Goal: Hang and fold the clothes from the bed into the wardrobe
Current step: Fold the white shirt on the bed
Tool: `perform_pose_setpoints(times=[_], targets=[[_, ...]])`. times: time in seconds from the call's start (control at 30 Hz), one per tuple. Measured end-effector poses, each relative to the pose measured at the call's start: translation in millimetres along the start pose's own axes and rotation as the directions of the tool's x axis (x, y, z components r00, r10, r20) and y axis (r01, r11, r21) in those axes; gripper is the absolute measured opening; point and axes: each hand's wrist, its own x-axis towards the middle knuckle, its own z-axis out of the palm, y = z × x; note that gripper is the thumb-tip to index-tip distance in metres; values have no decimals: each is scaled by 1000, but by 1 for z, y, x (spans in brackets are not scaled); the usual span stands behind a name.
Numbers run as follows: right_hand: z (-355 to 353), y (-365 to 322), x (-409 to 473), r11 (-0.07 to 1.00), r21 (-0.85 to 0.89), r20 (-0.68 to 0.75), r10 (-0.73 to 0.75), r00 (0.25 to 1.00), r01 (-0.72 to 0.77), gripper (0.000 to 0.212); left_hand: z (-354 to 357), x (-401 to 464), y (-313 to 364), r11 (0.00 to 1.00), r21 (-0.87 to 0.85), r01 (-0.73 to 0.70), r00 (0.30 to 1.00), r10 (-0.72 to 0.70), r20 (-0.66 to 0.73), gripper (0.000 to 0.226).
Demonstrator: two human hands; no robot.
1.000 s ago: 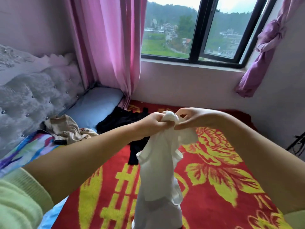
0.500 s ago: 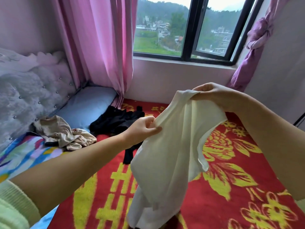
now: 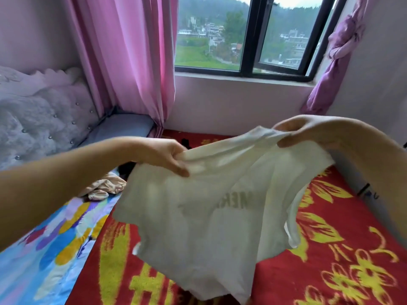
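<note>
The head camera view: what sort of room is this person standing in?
Most likely a home bedroom. A bed with a tufted headboard and a red floral blanket fills the view, pink curtains frame the window, and loose clothes lie on the bed.

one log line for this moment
left hand: grips white t-shirt | right hand: grips it | shirt: spread above red blanket

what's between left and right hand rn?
Head view: the white T-shirt's top edge, stretched from left hand to right hand; both grip it.
</note>
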Motion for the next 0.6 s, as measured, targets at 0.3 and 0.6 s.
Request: perform_pose_setpoints(times=[0.3,0.6], targets=[[-53,21,23,760,-478,-509,169,844,-440,11,-62,71,29,854,437,282,941,-157,-300,19],[-111,7,18,928,-301,-953,-303,25,-219,31,-100,124,82,985,165,-43,338,170,-926,28]])
